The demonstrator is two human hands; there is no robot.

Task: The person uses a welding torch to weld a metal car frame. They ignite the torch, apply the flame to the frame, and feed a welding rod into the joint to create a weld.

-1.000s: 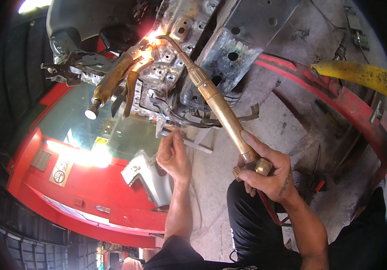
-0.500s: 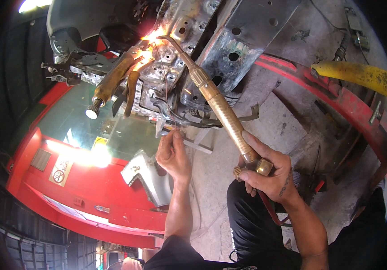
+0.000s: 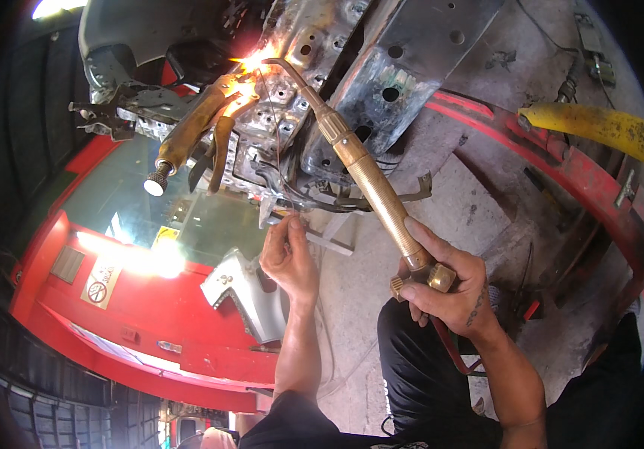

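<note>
Left hand pinches the filler rod; right hand clasps the brass torch, flame at the left edge of the perforated panel. Best feed sparingly, torch steady.

The flame has changed shape — a sharper yellow-orange tongue licks out to the left, where a second ago that edge was a softer reddish glow. The small orange spark seen below it half a second ago has gone. The locking pliers, holed grey panel, torch and right hand sit a hair further right in view — whether they or the camera moved, I cannot tell.
</note>
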